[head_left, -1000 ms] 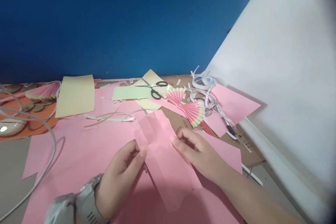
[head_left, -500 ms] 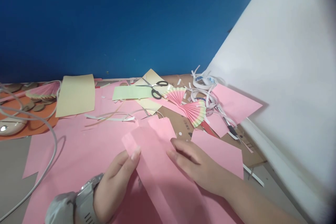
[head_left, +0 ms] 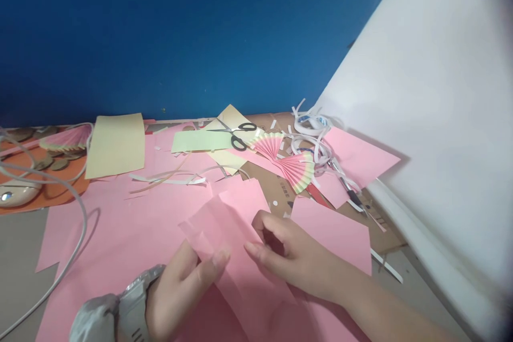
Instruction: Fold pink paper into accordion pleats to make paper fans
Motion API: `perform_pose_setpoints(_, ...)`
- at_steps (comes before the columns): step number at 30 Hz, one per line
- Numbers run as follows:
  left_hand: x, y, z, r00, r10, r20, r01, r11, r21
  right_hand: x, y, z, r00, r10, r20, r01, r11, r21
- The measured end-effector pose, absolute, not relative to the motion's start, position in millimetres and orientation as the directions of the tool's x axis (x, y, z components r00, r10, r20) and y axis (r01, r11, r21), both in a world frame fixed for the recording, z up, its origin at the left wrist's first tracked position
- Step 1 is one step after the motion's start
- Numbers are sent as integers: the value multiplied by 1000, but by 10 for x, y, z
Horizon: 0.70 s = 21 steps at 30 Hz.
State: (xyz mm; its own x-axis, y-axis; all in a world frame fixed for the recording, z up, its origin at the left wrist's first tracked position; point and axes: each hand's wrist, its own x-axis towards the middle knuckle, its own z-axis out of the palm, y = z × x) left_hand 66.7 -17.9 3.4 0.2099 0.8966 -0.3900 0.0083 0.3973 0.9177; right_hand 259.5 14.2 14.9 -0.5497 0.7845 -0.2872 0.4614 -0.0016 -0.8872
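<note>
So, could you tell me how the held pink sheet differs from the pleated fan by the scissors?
The pink sheet, held by left hand and right hand, is plain and loosely creased; the pleated fan lies untouched, tightly folded, yellow-green rimmed. Both are pink paper.

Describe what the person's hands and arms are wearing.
The left hand is bare. A silver-grey wristwatch sits on its wrist, next to a grey sleeve cuff. The right hand and forearm are bare: no sleeve, watch or ring shows.
</note>
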Motion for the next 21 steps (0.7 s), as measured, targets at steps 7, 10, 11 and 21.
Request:
perform_pose_setpoints(7, 634, -132, -16, 316, 877, -362, 237, 297, 925, 2612, 183, 189, -519, 806, -284, 476, -4, -880)
perform_pose_setpoints(10, 645, -126, -13, 319, 880, -352, 299, 259, 918, 2631, 201, 192, -544, 786, -296, 467, -10, -884)
perform_pose_setpoints(11, 648, -124, -15, 332, 872, -359, 290, 268, 919, 2633, 200, 184, -556, 776, -299, 453, -19, -892)
perform_pose_setpoints(21, 638, -112, -65, 370, 864, -342, 199, 286, 937, 2558, 147, 181, -614, 716, -331, 443, -34, -896)
